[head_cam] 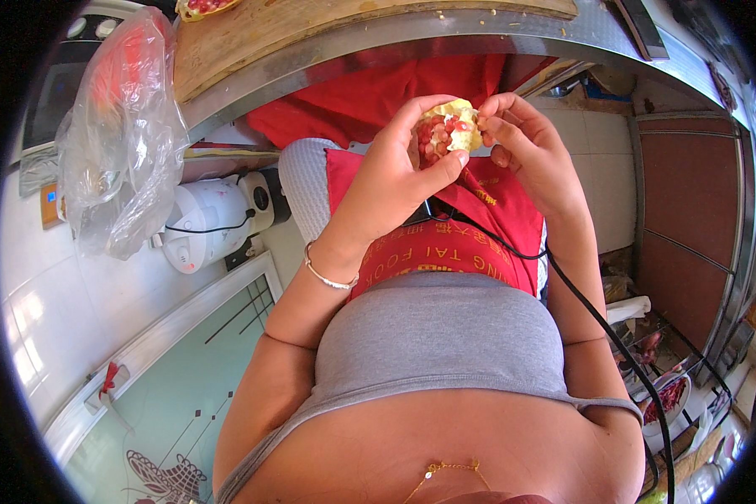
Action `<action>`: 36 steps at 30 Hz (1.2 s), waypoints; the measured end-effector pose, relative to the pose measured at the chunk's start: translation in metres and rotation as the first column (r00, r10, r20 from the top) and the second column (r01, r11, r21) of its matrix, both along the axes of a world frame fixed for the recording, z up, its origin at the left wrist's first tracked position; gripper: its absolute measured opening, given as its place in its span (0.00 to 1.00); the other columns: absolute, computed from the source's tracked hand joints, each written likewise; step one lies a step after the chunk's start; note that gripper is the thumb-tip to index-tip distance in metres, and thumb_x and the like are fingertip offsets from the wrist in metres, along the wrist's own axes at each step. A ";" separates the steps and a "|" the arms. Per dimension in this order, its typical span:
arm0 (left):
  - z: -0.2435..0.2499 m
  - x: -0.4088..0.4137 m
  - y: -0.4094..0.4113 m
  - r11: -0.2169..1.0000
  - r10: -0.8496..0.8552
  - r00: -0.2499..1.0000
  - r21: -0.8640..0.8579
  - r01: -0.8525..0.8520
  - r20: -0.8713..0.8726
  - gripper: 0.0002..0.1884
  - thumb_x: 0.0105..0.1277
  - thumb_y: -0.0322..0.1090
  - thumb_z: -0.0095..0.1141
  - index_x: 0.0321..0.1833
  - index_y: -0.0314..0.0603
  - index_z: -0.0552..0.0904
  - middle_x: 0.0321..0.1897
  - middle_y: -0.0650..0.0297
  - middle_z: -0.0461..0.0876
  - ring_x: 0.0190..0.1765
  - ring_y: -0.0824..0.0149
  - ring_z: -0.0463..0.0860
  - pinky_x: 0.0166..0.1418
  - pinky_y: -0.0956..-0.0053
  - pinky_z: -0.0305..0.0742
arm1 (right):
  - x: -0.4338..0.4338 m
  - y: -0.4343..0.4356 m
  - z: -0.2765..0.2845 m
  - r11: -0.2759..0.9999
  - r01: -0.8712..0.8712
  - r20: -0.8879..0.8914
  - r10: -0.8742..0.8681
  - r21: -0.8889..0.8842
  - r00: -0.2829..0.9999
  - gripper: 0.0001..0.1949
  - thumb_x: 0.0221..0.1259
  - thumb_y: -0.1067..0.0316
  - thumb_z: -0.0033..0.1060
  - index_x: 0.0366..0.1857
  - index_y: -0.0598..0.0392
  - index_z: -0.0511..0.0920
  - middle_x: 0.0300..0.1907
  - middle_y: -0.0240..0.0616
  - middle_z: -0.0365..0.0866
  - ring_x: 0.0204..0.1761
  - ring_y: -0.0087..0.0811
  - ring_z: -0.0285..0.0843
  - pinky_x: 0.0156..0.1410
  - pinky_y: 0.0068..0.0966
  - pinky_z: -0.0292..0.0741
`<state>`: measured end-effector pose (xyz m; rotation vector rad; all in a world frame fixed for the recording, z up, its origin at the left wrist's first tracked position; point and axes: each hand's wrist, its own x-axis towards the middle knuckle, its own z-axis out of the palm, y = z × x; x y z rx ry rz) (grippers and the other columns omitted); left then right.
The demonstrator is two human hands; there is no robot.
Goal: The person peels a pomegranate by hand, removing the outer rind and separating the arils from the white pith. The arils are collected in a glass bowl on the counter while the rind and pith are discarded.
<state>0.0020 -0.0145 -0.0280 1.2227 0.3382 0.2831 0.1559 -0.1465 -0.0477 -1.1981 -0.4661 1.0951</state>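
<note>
My left hand (403,170) grips a piece of pomegranate (440,135) from the left, its thumb along the lower edge. Pink-red seeds show in the piece, with pale yellow pith and rind around them. My right hand (523,138) is at the right edge of the piece, thumb and forefinger pinched at the rind; whether a bit is held between them cannot be told. Both hands are above a red cloth (510,252) with yellow writing across my lap. Another pomegranate piece (205,6) lies on a wooden cutting board (327,38) at the top left.
A metal counter edge (353,60) runs across in front of me. A clear plastic bag (126,164) hangs at its left, above a white electric appliance (205,220). A black cable (592,302) passes over my lap and along my right arm. Reddish cabinet doors (687,201) stand at the right.
</note>
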 end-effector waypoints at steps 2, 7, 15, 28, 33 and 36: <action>0.000 0.001 0.001 1.000 0.005 1.000 -0.027 -0.004 0.007 0.25 0.69 0.26 0.64 0.67 0.34 0.70 0.55 0.64 0.79 0.56 0.75 0.78 0.61 0.77 0.76 | 0.001 0.000 -0.003 0.997 0.020 -0.189 -0.006 0.069 0.982 0.08 0.73 0.64 0.62 0.48 0.54 0.79 0.38 0.24 0.80 0.39 0.12 0.73 0.40 0.11 0.69; -0.001 0.000 0.002 1.000 0.009 1.000 -0.010 -0.009 0.017 0.26 0.69 0.27 0.65 0.67 0.34 0.71 0.56 0.63 0.79 0.56 0.75 0.78 0.62 0.76 0.76 | -0.005 -0.001 0.014 0.998 0.047 -0.190 -0.039 0.039 0.981 0.06 0.74 0.67 0.59 0.47 0.55 0.79 0.29 0.19 0.66 0.29 0.13 0.60 0.33 0.12 0.59; 0.002 -0.001 0.003 0.997 0.007 1.000 -0.081 -0.006 0.015 0.26 0.69 0.28 0.66 0.68 0.34 0.71 0.56 0.63 0.79 0.57 0.74 0.78 0.62 0.76 0.76 | -0.023 0.004 0.029 0.983 0.178 0.807 -0.075 -0.038 0.586 0.10 0.57 0.72 0.74 0.43 0.54 0.88 0.23 0.26 0.67 0.27 0.17 0.60 0.31 0.20 0.59; 0.006 -0.001 0.003 1.000 0.017 1.000 -0.020 -0.016 0.022 0.28 0.69 0.26 0.65 0.69 0.33 0.70 0.59 0.62 0.79 0.61 0.72 0.78 0.67 0.74 0.73 | -0.022 0.000 0.029 0.993 0.110 0.230 -0.114 0.030 0.966 0.06 0.70 0.71 0.63 0.46 0.59 0.81 0.33 0.22 0.74 0.29 0.11 0.62 0.33 0.13 0.60; 0.004 -0.002 0.003 0.998 -0.026 1.000 -0.060 0.027 0.017 0.28 0.69 0.26 0.65 0.71 0.35 0.69 0.60 0.62 0.78 0.63 0.72 0.77 0.69 0.73 0.73 | -0.029 0.004 0.037 0.982 0.181 0.676 -0.102 -0.047 0.730 0.09 0.60 0.72 0.73 0.43 0.55 0.88 0.24 0.22 0.62 0.27 0.16 0.55 0.31 0.18 0.56; 0.007 -0.003 0.004 0.997 -0.051 0.999 -0.053 0.052 0.016 0.28 0.69 0.25 0.64 0.71 0.35 0.69 0.61 0.62 0.78 0.63 0.71 0.77 0.69 0.73 0.73 | -0.029 0.006 0.038 0.981 0.190 0.738 -0.099 -0.040 0.668 0.09 0.59 0.71 0.74 0.43 0.55 0.87 0.23 0.22 0.61 0.27 0.16 0.55 0.31 0.18 0.55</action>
